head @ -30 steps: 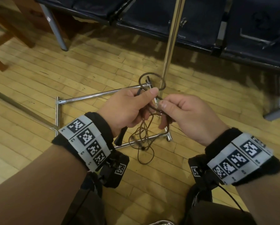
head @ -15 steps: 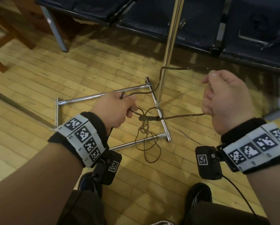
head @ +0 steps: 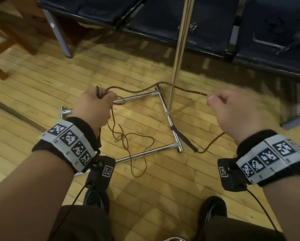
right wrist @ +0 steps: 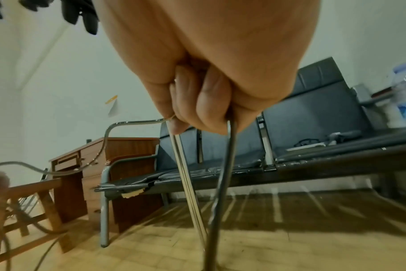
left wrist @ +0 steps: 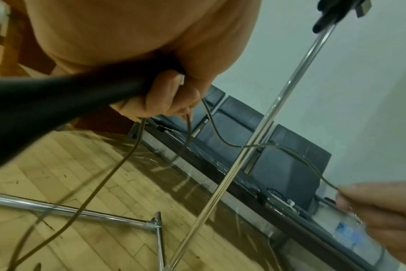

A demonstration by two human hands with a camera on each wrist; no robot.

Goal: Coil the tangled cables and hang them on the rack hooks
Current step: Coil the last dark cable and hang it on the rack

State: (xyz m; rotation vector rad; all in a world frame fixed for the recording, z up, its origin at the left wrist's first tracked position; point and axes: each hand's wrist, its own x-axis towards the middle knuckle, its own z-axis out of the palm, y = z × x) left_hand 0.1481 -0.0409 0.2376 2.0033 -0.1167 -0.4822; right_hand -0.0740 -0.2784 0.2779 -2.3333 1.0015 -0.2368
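Note:
A thin dark brown cable [head: 137, 90] stretches in the air between both hands, crossing in front of the chrome rack pole [head: 178, 54]. My left hand [head: 95, 108] grips small loops of it plus a thick black plug end [left wrist: 58, 104]. My right hand [head: 232, 110] pinches the cable [right wrist: 132, 122] between thumb and forefinger, and a strand [right wrist: 223, 174] drops from under the palm. Loose tangled cable [head: 128, 141] lies on the floor inside the rack's chrome base frame [head: 172, 122]. The rack's hooks are out of view.
A row of dark padded seats [head: 163, 16] stands behind the rack. Wooden furniture legs [head: 8, 37] are at the far left, a wooden desk [right wrist: 100, 161] beyond. A water bottle [right wrist: 403, 95] sits on a seat. My shoes [head: 213, 209] are near the frame on the wooden floor.
My hands, close together a second ago, have drawn apart sideways. The right hand has slid out along the cable, and the span between them is now longer and nearly straight.

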